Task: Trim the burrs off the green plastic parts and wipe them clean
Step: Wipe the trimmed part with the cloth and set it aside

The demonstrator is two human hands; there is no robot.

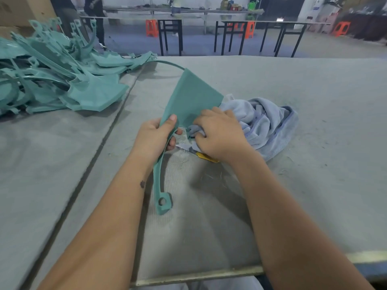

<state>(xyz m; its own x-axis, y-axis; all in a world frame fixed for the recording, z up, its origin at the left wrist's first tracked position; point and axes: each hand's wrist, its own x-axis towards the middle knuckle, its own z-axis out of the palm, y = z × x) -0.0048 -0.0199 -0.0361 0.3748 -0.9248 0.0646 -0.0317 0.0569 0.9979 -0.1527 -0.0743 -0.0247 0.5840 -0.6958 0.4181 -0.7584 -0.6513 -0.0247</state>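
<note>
At frame centre, the left hand (156, 136) grips the green plastic part (189, 101) upright; the right hand (217, 133), just beside it, bunches the blue cloth (266, 122) against it.

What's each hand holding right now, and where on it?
Left hand grips the green plastic part at its narrow neck, below the wide panel. Right hand bunches one end of the blue cloth against the part.

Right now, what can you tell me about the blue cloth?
The blue cloth is soft, fluffy and light blue, like a small towel. It lies crumpled on the grey table, right of the green part. The right hand grips one bunched corner and presses it against that part.
</note>
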